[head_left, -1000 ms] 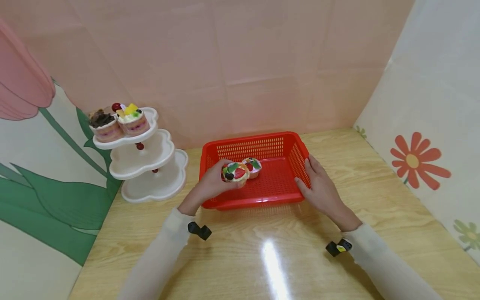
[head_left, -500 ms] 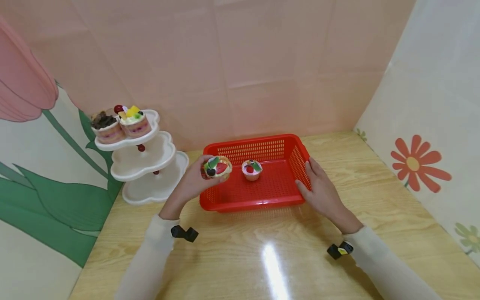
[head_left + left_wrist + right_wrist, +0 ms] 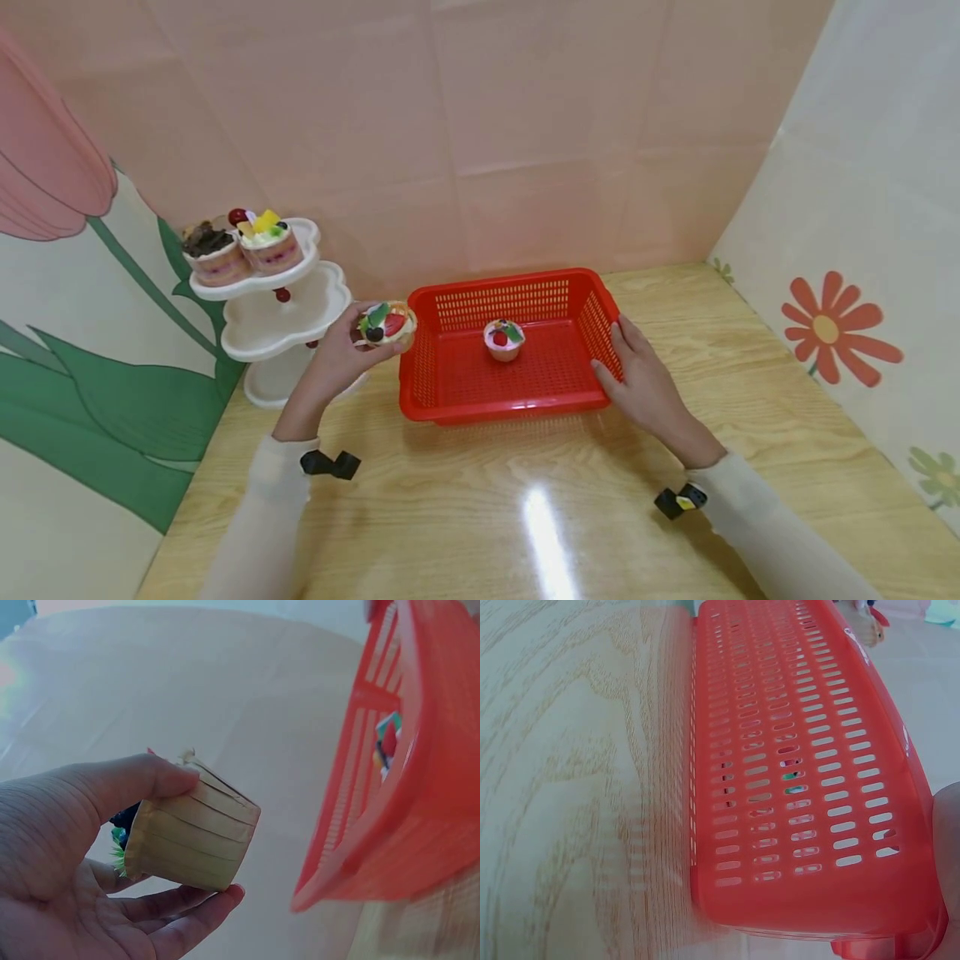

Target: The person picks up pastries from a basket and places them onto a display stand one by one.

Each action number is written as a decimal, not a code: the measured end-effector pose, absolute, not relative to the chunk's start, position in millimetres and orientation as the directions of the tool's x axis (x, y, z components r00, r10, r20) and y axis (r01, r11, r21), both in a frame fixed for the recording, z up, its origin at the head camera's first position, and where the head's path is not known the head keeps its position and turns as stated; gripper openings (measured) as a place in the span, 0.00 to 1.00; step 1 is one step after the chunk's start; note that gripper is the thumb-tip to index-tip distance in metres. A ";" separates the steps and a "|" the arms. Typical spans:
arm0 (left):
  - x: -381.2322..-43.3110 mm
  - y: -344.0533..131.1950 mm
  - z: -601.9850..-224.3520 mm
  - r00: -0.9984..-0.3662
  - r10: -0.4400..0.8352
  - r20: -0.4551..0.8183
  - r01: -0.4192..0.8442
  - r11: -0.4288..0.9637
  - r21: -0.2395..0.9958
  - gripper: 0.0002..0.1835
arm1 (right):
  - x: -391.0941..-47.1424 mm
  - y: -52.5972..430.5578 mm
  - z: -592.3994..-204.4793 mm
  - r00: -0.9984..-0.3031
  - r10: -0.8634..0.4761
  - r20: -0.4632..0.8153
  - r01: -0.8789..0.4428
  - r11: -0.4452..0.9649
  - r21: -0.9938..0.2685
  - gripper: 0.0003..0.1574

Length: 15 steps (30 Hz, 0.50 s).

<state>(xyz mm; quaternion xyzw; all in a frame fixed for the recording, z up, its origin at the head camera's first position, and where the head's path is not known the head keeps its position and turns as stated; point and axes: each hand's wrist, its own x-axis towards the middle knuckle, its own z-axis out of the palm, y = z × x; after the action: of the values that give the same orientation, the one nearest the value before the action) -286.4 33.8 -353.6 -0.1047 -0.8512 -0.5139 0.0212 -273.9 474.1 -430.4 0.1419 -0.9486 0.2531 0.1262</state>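
My L hand (image 3: 333, 360), w/ fruit tart (image 3: 387, 323) pinched, just cleared the basket (image 3: 517, 409) my R hand (image 3: 649, 387) gripped; 1 cupcake (image 3: 503, 342) left.

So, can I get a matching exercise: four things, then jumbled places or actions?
1 left hand
2 right hand
3 dark-topped cake
4 pinkish cupcake

A standing inside the red basket
B on top of the white stand
C holding a fruit-topped tart
D touching the red basket's edge

Pairs: 1-C, 2-D, 3-B, 4-A
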 end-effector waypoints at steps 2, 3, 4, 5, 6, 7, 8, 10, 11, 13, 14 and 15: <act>-286.4 24.9 -353.1 -0.978 0.139 0.155 0.202 0.458 0.865 0.37 | -273.6 474.0 -430.4 -0.927 -0.205 0.313 -0.333 0.832 -0.443 0.46; -286.4 20.0 -352.6 -0.978 0.129 0.161 0.203 0.462 0.863 0.37 | -273.5 473.8 -430.3 -0.927 -0.206 0.313 -0.335 0.832 -0.442 0.46; -286.4 14.9 -352.0 -0.978 0.119 0.170 0.206 0.471 0.858 0.36 | -273.4 473.7 -430.3 -0.927 -0.206 0.314 -0.335 0.832 -0.442 0.46; -286.4 10.1 -351.0 -0.979 0.107 0.175 0.205 0.483 0.852 0.36 | -273.3 473.5 -430.3 -0.926 -0.207 0.317 -0.337 0.832 -0.441 0.46; -286.3 5.3 -349.7 -0.979 0.096 0.178 0.202 0.493 0.846 0.36 | -273.1 473.3 -430.1 -0.926 -0.207 0.317 -0.337 0.831 -0.441 0.46; -286.1 1.1 -348.4 -0.979 0.087 0.184 0.203 0.502 0.840 0.35 | -273.0 473.2 -430.0 -0.925 -0.207 0.318 -0.338 0.831 -0.442 0.46; -286.1 -3.1 -347.3 -0.979 0.080 0.188 0.202 0.509 0.836 0.35 | -272.8 473.1 -429.9 -0.925 -0.208 0.319 -0.339 0.831 -0.442 0.46; -286.5 -10.7 -345.6 -0.980 0.066 0.190 0.196 0.530 0.825 0.35 | -272.3 472.9 -429.4 -0.925 -0.207 0.318 -0.338 0.830 -0.444 0.46; -286.8 -13.7 -344.9 -0.980 0.058 0.189 0.191 0.538 0.821 0.35 | -272.0 472.9 -429.1 -0.926 -0.207 0.317 -0.338 0.830 -0.444 0.46; -288.1 -19.7 -344.4 -0.980 0.049 0.190 0.186 0.550 0.814 0.36 | -271.6 473.1 -428.7 -0.927 -0.206 0.312 -0.334 0.830 -0.447 0.46; -289.2 -22.8 -344.5 -0.981 0.044 0.189 0.181 0.558 0.810 0.37 | -271.5 473.2 -428.5 -0.929 -0.204 0.309 -0.332 0.830 -0.448 0.46; -290.6 -25.7 -344.8 -0.981 0.039 0.189 0.178 0.564 0.807 0.37 | -271.5 473.3 -428.4 -0.929 -0.204 0.309 -0.331 0.830 -0.449 0.46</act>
<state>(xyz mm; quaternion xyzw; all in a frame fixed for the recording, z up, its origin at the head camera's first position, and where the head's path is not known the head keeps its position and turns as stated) -290.6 -25.7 -344.8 -0.0615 -0.8810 -0.4630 0.0752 -271.5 473.3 -428.4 0.1409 -0.9484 0.2552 0.1248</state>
